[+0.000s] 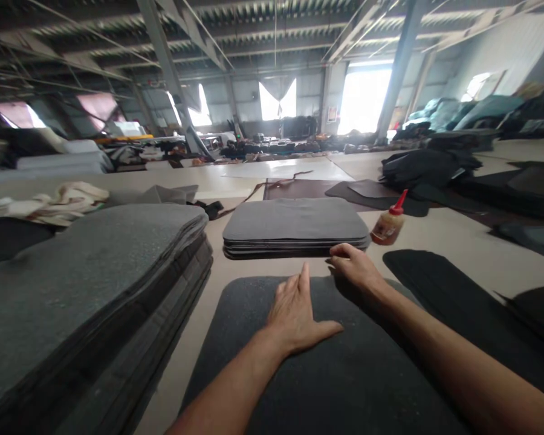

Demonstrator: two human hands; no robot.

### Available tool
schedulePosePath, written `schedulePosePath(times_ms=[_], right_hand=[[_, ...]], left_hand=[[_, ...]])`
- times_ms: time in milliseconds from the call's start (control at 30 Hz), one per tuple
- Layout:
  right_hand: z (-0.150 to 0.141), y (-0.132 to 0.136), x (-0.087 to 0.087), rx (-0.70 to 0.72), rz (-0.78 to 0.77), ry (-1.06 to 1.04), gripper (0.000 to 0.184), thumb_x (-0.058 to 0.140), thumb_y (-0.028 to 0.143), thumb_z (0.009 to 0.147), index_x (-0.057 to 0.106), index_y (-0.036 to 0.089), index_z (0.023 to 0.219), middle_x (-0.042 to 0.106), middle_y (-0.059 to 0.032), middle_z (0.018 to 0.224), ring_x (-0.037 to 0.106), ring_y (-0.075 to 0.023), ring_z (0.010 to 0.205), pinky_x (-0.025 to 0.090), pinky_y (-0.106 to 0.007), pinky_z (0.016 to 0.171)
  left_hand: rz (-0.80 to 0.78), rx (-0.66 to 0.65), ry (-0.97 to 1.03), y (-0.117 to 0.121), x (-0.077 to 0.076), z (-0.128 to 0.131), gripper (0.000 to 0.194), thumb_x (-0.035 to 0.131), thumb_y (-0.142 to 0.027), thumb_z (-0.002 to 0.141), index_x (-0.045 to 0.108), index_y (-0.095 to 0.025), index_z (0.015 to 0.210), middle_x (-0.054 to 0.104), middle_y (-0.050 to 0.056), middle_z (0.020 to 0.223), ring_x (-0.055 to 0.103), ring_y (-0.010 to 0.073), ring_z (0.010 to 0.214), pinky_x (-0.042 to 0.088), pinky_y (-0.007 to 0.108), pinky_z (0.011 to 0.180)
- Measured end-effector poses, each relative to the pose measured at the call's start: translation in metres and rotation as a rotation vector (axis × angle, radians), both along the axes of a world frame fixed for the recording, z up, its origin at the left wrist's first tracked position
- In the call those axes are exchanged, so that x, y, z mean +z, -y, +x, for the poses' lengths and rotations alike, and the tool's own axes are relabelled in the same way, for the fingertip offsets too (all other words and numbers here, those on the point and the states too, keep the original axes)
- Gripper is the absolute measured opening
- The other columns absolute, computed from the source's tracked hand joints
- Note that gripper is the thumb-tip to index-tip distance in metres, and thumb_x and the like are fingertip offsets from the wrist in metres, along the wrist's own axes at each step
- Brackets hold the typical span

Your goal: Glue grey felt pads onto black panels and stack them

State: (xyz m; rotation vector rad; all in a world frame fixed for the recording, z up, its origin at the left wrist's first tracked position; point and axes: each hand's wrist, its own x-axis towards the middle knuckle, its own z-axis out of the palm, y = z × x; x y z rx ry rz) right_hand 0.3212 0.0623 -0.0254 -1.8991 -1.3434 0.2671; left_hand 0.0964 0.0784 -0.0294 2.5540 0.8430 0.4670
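Observation:
A dark grey felt mat (326, 374) lies flat on the table right in front of me. My left hand (294, 314) rests on it, palm down, fingers stretched out and thumb apart. My right hand (353, 266) is at the mat's far edge, its fingers curled over the edge beside a low stack of similar grey mats (294, 229). What, if anything, the right fingers pinch is hidden. A small glue bottle with a red nozzle (390, 223) leans just right of that stack.
A tall pile of grey felt sheets (86, 290) fills the left side. Another dark mat (453, 302) lies at right, with black fabric heaps (430, 169) behind. Beige cloth (49, 202) lies at far left. The table (457, 241) extends far back.

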Motion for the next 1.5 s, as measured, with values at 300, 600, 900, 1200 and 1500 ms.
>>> schedulePosePath(times_ms=[300,600,900,1200,1500], right_hand=[[-0.033,0.054,0.012,0.458,-0.056,0.353,0.047,0.036,0.038,0.103,0.063,0.013,0.132,0.058,-0.0154,0.14,0.053,-0.027,0.131,0.04,-0.041,0.113],[-0.019,0.075,-0.036,0.175,-0.245,0.727,0.078,0.033,0.062,0.102,0.041,0.003,0.152,0.033,-0.0215,0.157,0.031,-0.0337,0.147,0.028,-0.054,0.12],[-0.03,0.144,-0.031,0.12,-0.243,0.752,0.076,0.031,0.063,0.102,0.039,0.009,0.155,0.026,-0.0145,0.162,0.02,-0.0331,0.15,0.028,-0.055,0.12],[-0.011,0.215,-0.046,0.058,-0.229,0.702,0.079,0.03,0.066,0.101,0.047,0.007,0.15,0.033,-0.0172,0.158,0.032,-0.0351,0.146,0.033,-0.056,0.118],[-0.094,0.196,-0.002,0.469,-0.18,0.516,0.07,0.035,0.058,0.105,0.034,0.012,0.157,0.023,-0.0131,0.163,0.018,-0.0322,0.151,0.025,-0.058,0.121]], left_hand=[[0.036,-0.057,-0.046,0.0,-0.003,0.0,0.12,0.064,-0.074,0.074,0.006,-0.012,0.159,0.024,0.019,0.164,0.022,0.0378,0.152,0.014,0.064,0.123],[0.085,0.041,-0.173,-0.004,-0.002,0.001,0.122,0.041,-0.09,0.076,0.017,-0.004,0.158,0.017,0.021,0.165,0.011,0.0355,0.155,0.014,0.053,0.127],[0.153,0.296,-0.279,-0.03,-0.005,-0.007,0.108,0.025,-0.086,0.085,0.029,-0.003,0.155,0.022,0.022,0.164,0.015,0.0371,0.154,0.017,0.055,0.125],[0.282,0.285,-0.381,-0.009,0.013,-0.062,0.077,0.037,-0.059,0.097,0.034,-0.005,0.153,0.032,0.02,0.161,0.021,0.0385,0.152,0.023,0.056,0.121],[0.276,0.267,-0.475,0.043,0.004,-0.153,0.08,0.033,-0.063,0.097,0.031,-0.008,0.155,0.029,0.015,0.163,0.022,0.0323,0.153,0.024,0.05,0.124]])
